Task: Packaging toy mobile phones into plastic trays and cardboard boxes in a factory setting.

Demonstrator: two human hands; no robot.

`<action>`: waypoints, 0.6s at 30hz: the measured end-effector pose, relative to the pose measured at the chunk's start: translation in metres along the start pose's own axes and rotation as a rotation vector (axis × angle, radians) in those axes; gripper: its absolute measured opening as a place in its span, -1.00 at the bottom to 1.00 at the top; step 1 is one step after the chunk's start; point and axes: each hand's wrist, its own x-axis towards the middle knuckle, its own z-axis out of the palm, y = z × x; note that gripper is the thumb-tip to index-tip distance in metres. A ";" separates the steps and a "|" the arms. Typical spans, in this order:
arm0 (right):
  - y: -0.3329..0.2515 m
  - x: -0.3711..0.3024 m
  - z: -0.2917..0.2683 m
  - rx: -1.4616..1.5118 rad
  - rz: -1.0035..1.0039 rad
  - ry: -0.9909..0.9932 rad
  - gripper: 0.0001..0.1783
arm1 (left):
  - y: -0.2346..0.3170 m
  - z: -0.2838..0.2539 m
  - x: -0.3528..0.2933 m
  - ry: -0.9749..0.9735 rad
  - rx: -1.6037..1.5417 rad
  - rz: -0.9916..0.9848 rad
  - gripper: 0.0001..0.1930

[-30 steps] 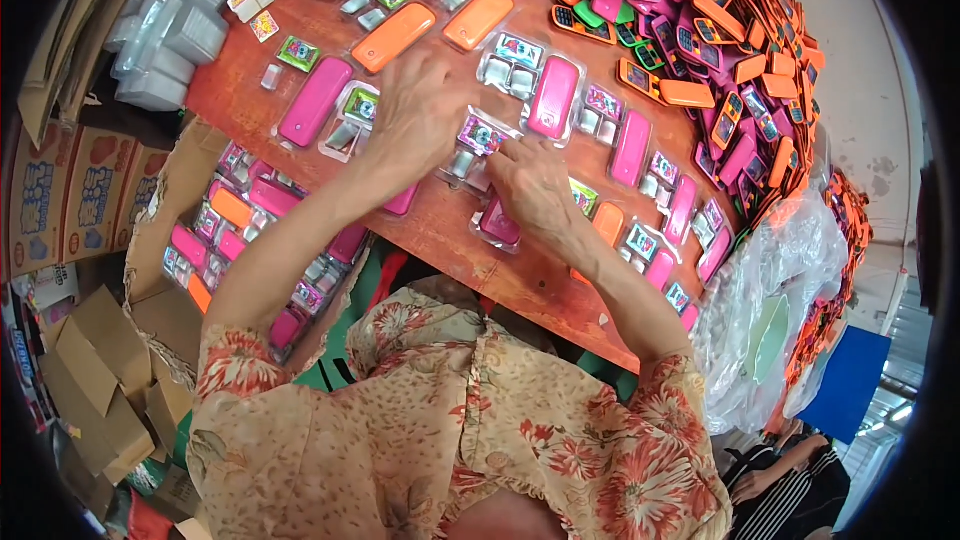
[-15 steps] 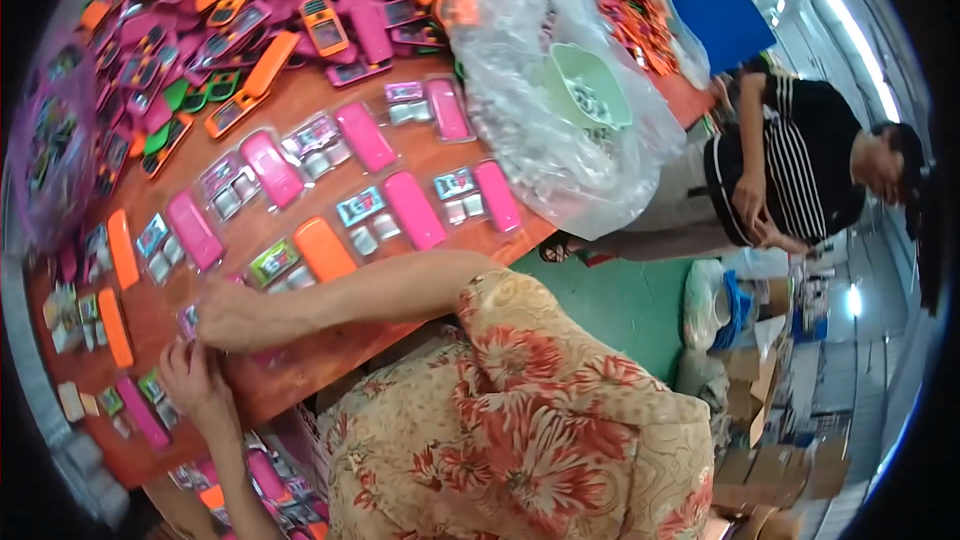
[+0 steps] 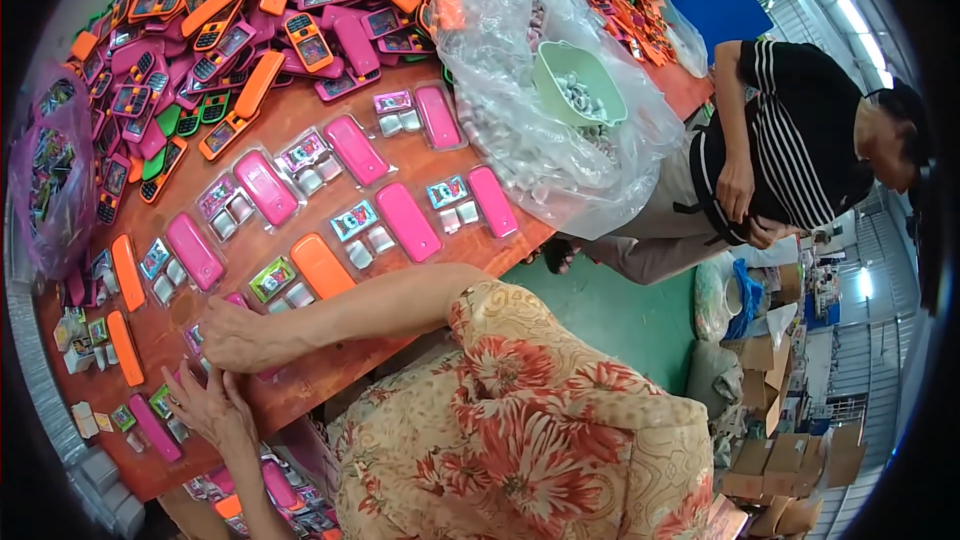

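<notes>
My right hand reaches in from the right, its fingers curled down over a clear blister pack with a small colourful packet by the fingertips. What the fingers pinch is hidden. Just below it, my left hand has its fingers apart, close to the right hand and over the table edge side. Nearest the left fingers lies a pack with a pink toy phone and a green packet. Similar packs stand in rows, each with a phone, a packet and white pieces, such as an orange phone.
Loose toy phones are heaped at the far side of the red table. A clear plastic bag holds white pieces and a green basin. A purple bag stands far left. Another person stands at right; cardboard boxes sit behind.
My left hand has shifted slightly down and its fingers have spread away from the right hand. The right hand stays over the same pack. The view has tilted a little.
</notes>
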 end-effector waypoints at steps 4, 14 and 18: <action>0.000 0.007 -0.006 0.126 -0.023 0.095 -0.83 | -0.003 -0.001 -0.003 0.040 -0.054 -0.016 -0.78; 0.011 -0.001 -0.020 0.132 -0.043 -0.078 -0.88 | 0.020 0.015 0.005 0.219 -0.274 -0.117 -0.82; 0.017 0.009 -0.046 0.227 0.142 -0.371 -0.88 | 0.020 0.015 -0.004 0.348 -0.358 -0.168 -0.85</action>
